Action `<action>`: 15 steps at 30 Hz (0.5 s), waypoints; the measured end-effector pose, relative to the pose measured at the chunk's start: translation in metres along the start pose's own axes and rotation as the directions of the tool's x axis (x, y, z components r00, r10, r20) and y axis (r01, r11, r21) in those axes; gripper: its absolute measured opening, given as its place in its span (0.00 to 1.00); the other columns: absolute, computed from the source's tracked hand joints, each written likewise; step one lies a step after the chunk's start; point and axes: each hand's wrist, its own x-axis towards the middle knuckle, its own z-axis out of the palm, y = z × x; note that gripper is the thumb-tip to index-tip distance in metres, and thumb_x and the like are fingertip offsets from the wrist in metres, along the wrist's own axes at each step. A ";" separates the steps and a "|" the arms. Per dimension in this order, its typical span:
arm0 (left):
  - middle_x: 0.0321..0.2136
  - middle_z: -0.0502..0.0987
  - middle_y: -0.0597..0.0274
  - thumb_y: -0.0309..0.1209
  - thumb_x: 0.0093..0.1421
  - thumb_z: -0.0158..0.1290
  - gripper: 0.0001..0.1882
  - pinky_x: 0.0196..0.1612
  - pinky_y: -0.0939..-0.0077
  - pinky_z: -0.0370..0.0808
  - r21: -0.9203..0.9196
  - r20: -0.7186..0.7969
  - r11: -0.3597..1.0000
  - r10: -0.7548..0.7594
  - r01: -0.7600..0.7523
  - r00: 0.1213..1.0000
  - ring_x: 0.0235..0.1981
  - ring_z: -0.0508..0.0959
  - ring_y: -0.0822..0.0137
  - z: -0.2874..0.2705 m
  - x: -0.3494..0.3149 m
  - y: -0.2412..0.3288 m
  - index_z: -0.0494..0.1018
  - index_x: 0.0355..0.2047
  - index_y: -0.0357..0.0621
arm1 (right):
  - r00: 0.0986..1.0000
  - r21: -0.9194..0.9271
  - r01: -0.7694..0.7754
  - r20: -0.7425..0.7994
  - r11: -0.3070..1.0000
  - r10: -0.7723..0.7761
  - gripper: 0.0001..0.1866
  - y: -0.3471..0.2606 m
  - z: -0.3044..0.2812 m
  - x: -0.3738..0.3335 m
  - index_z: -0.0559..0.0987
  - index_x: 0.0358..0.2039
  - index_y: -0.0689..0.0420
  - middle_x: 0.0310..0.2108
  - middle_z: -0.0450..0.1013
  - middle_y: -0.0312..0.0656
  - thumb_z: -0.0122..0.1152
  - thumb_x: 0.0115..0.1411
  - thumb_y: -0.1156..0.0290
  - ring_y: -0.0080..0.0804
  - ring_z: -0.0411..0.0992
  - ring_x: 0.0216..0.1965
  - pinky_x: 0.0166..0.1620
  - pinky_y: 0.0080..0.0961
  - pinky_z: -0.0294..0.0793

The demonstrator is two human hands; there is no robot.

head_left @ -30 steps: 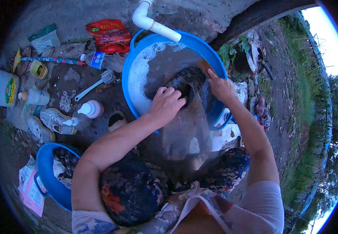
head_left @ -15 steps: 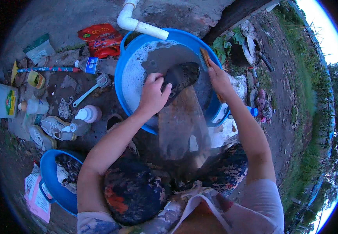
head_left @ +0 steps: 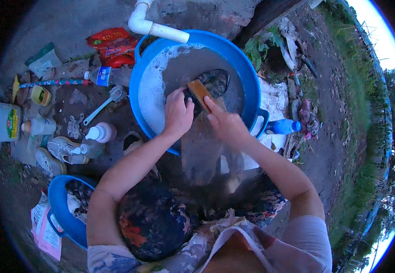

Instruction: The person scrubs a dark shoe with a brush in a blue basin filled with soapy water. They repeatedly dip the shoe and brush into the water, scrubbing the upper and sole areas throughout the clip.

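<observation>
A large blue tub (head_left: 253, 82) holds grey water with white suds along its left side. A wooden board (head_left: 199, 152) leans into it from the near rim. On the board's upper end lies a dark, wet shoe (head_left: 216, 81), partly covered by the brush and my fingers. My left hand (head_left: 178, 114) is closed on the shoe's near left end. In my right hand (head_left: 228, 126) is a wooden scrubbing brush (head_left: 198, 93), gripped by its near end and laid across the shoe. The bristles are hidden under the wood.
A white drainpipe (head_left: 165, 32) ends over the tub's far rim. Bottles, a white brush (head_left: 104, 107), and light sneakers (head_left: 63, 150) lie on the left. A smaller blue basin (head_left: 65, 223) with dark cloth stands near left. A blue bottle (head_left: 284, 127) lies right of the tub.
My right hand has brought the brush from the tub's right rim leftward onto the shoe. My left hand stays on the shoe, nearly in place. The blue bottle at the right now shows fully.
</observation>
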 end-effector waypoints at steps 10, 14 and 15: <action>0.52 0.65 0.39 0.32 0.57 0.47 0.18 0.56 0.60 0.61 0.023 -0.007 0.999 -0.034 0.034 0.999 0.53 0.65 0.44 0.002 0.001 -0.012 0.68 0.42 0.27 | 1.000 0.030 0.019 -0.008 0.999 -0.019 0.29 -0.001 0.003 -0.002 0.53 0.62 0.37 0.26 0.74 0.56 0.47 0.61 0.59 0.57 0.74 0.29 0.34 0.51 0.72; 0.48 0.69 0.39 0.38 0.55 0.49 0.21 0.52 0.59 0.65 0.052 0.123 0.978 -0.205 0.200 0.971 0.48 0.70 0.43 -0.007 0.016 0.008 0.71 0.39 0.29 | 0.957 -0.015 -0.271 -0.110 0.962 0.268 0.26 0.043 -0.014 0.029 0.59 0.60 0.42 0.31 0.74 0.56 0.47 0.61 0.61 0.59 0.73 0.31 0.36 0.50 0.72; 0.46 0.71 0.39 0.39 0.55 0.50 0.21 0.51 0.59 0.66 0.015 0.175 0.945 -0.323 0.325 0.930 0.47 0.71 0.43 -0.010 0.021 0.011 0.71 0.38 0.29 | 0.956 0.092 -0.182 -0.218 0.979 0.198 0.25 0.049 -0.009 0.037 0.60 0.60 0.44 0.32 0.74 0.57 0.47 0.61 0.62 0.59 0.73 0.32 0.37 0.49 0.71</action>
